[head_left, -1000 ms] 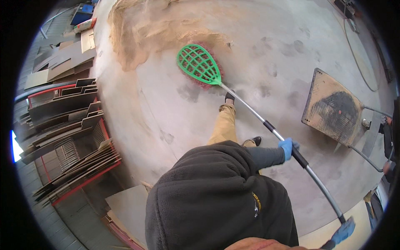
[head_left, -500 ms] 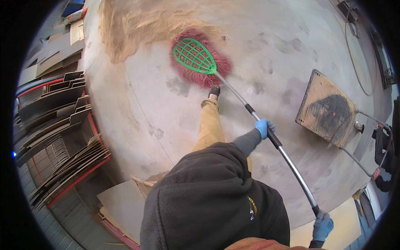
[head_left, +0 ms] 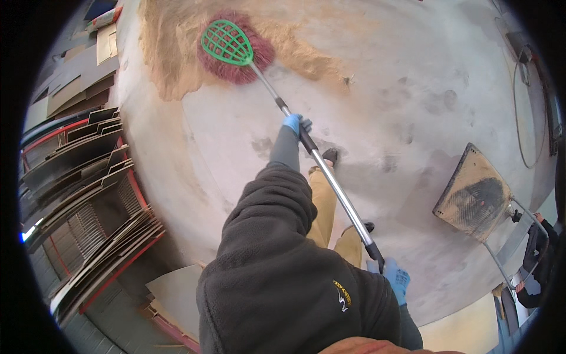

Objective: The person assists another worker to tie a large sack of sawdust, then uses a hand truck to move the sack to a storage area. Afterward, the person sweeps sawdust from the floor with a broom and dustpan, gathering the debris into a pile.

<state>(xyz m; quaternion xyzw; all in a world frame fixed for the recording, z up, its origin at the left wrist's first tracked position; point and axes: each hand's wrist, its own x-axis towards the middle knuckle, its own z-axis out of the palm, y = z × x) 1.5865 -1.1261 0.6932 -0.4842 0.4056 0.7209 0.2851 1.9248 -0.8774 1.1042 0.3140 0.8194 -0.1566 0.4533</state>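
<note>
A mop (head_left: 345, 205) with a long metal pole slants across the view. Its shaggy dark-red head (head_left: 263, 54), topped by a green lattice frame (head_left: 227, 44), rests on the floor at the edge of a spread of tan sawdust-like dust (head_left: 300, 56). My left hand (head_left: 296, 124), in a blue glove, is closed round the black grip partway up the pole. At the near end, my right hand (head_left: 396, 280), also blue-gloved, wraps the pole's black end grip; some of its fingers are hidden.
Racks of stacked boards (head_left: 76, 159) line the left side. On the right, a person (head_left: 537, 253) holds the handle of a platform cart (head_left: 471, 194). A hose or cable (head_left: 517, 127) lies beyond it. Pale sheets (head_left: 466, 327) lie at lower right.
The mop head has moved forward and left to the dust. Both my hands have moved with the pole, forward and left. I have stepped ahead, and the cart appears nearer and farther right.
</note>
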